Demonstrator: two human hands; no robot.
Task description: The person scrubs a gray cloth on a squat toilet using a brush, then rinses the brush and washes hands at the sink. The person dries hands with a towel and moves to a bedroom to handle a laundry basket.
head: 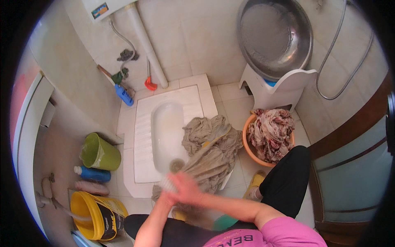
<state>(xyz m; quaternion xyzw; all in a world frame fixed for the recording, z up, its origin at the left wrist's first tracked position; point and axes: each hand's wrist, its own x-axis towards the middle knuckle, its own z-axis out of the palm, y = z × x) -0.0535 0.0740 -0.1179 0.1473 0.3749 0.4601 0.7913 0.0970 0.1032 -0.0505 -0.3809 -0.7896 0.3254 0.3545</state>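
My hands meet low in the middle of the view, blurred by movement. My left hand (171,197) is partly hidden behind my right hand (186,189) and appears closed on a wet grey-brown cloth (213,160). Taut folds of this cloth run up and right from both hands. A whitish ribbed object (167,184) shows at the left side of the hands; blur hides what it is and which hand has it. The cloth lies heaped over the right edge of a white squat toilet (145,129), with a yellowish strip across it.
Right of the cloth, an orange basin (246,140) holds stained fabric (271,132). Behind it, a large metal basin (268,34) leans on a white plastic chair (277,88). At left stand a green bin (106,154), a blue bottle (95,174) and a yellow bucket (81,216).
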